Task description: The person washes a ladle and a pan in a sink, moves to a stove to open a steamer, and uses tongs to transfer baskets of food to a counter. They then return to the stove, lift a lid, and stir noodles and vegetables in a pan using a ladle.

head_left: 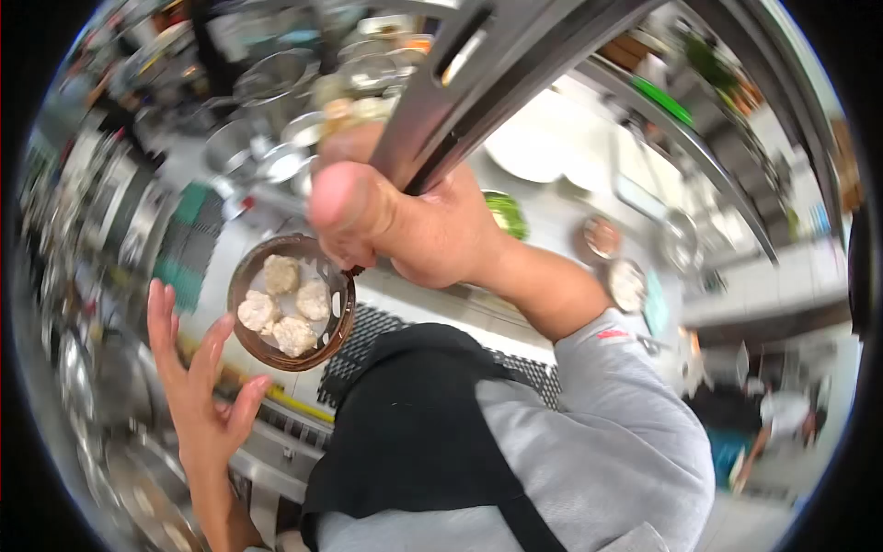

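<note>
Close to the camera, my right hand is closed around metal tongs, whose long grey arms, one with a slot, run up and right past the top of the view. Below and left of that fist is a round brown steamer basket with several pale, lumpy dumplings on its perforated bottom. A dark reddish tip shows between the fist and the basket's rim. My left hand is open at the basket's left side, its fingers spread and nothing in them.
A counter runs behind my right arm, bearing a white plate, a bowl of chopped greens and small bowls. Metal shelving hangs above it. Metal bowls stand at upper left. Another person is at far right.
</note>
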`<state>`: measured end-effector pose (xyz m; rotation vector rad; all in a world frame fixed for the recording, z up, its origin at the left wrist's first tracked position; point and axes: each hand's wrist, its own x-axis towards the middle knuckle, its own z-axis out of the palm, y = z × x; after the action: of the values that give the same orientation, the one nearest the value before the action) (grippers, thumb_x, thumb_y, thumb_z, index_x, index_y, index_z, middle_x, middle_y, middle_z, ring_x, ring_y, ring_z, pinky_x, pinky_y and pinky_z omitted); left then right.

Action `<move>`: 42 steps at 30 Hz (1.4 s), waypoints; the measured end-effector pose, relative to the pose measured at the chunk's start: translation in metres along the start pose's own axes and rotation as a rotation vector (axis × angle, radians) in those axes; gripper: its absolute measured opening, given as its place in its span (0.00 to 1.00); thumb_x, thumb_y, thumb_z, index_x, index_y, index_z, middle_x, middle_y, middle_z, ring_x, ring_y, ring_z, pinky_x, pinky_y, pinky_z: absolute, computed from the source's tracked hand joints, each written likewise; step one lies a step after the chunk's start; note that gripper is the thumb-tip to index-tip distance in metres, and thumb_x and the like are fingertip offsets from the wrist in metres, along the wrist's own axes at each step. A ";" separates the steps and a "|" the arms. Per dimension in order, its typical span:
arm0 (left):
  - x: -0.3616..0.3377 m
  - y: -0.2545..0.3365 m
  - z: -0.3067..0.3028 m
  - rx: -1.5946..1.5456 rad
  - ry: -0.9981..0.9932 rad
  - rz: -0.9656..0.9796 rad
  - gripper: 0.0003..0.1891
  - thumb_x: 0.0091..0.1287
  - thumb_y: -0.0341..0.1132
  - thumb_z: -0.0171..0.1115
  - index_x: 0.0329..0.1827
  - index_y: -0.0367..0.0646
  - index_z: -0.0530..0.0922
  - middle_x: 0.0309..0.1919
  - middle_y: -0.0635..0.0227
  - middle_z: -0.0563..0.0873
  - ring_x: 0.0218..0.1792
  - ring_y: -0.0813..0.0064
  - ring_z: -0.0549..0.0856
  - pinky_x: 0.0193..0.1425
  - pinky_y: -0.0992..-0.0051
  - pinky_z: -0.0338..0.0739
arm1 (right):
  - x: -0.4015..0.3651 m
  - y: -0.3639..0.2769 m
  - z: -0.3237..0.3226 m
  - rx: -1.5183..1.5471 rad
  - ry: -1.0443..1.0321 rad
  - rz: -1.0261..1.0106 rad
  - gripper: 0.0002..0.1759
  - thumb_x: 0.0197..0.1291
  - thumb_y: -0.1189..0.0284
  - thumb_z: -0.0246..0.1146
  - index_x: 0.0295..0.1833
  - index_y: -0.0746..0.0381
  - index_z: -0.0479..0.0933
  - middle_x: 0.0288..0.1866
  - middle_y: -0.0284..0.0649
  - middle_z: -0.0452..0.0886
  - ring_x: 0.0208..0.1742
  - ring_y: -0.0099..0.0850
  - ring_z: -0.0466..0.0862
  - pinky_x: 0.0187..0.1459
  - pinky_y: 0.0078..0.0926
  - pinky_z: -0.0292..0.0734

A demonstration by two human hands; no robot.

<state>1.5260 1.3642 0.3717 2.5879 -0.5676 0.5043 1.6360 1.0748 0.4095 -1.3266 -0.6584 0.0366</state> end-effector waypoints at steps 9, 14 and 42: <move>0.053 0.092 0.099 -0.657 -0.591 0.115 0.24 0.57 0.36 0.77 0.59 0.47 0.86 0.77 0.48 0.68 0.71 0.50 0.75 0.73 0.55 0.69 | -0.294 -0.035 -0.219 0.146 1.040 -0.079 0.29 0.76 0.49 0.59 0.25 0.56 0.65 0.17 0.31 0.64 0.17 0.27 0.65 0.23 0.32 0.67; 0.036 0.102 0.137 -1.036 -0.896 -0.009 0.18 0.63 0.35 0.74 0.56 0.45 0.88 0.72 0.48 0.75 0.69 0.54 0.79 0.73 0.58 0.71 | -0.367 -0.071 -0.246 -0.382 1.514 -0.127 0.32 0.73 0.47 0.63 0.24 0.56 0.61 0.17 0.31 0.61 0.17 0.26 0.63 0.24 0.31 0.66; 0.004 0.065 0.143 -0.903 -0.845 -0.315 0.16 0.73 0.33 0.62 0.62 0.42 0.82 0.72 0.54 0.74 0.71 0.63 0.76 0.72 0.67 0.70 | -0.354 0.077 -0.291 -0.624 1.544 0.051 0.23 0.76 0.62 0.62 0.26 0.62 0.72 0.17 0.35 0.74 0.18 0.25 0.75 0.21 0.26 0.69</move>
<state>1.5351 1.2403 0.2762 1.8269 -0.4591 -0.8202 1.5063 0.7016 0.1642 -1.4995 0.7471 -1.1190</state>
